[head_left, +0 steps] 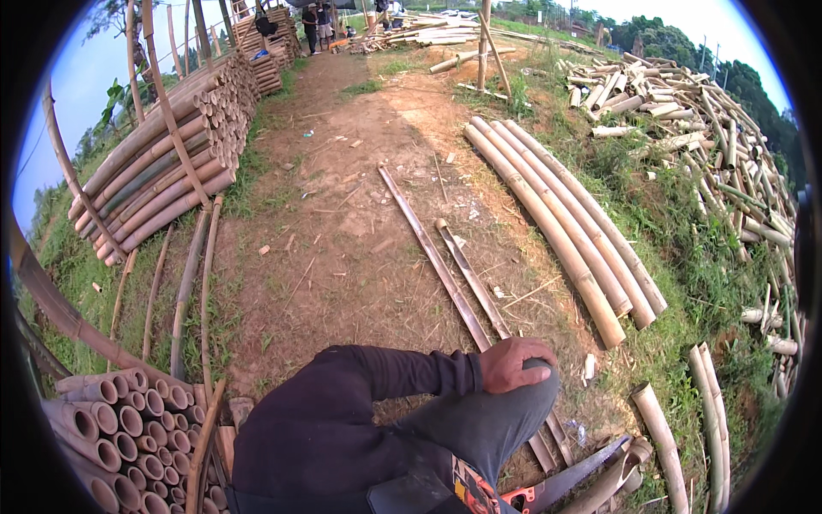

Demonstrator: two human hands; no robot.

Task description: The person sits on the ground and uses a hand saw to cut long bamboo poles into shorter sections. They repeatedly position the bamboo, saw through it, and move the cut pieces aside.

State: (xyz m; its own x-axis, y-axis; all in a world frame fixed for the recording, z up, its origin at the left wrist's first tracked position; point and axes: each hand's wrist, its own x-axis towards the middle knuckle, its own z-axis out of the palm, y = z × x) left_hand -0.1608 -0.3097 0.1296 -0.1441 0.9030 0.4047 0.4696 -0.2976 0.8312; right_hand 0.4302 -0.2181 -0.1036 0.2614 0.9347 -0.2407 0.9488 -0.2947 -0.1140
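Observation:
My left hand (514,364), at the end of a dark sleeve, rests on my bent knee (529,407) in grey trousers. Its fingers curl over the top of the knee, the thumb on the near side. My right hand is out of sight. Low at the right lies a hand saw (569,480) with an orange-red handle, its blade beside a cut bamboo piece (610,481). Two split bamboo strips (432,253) lie lengthwise on the ground and pass behind my knee.
Three thick bamboo poles (548,218) lie right of the strips. Stacked poles (163,154) lean against stakes at left; cut tubes (128,437) are piled at lower left. A heap of offcuts (728,146) covers the right slope. People (317,26) stand far back.

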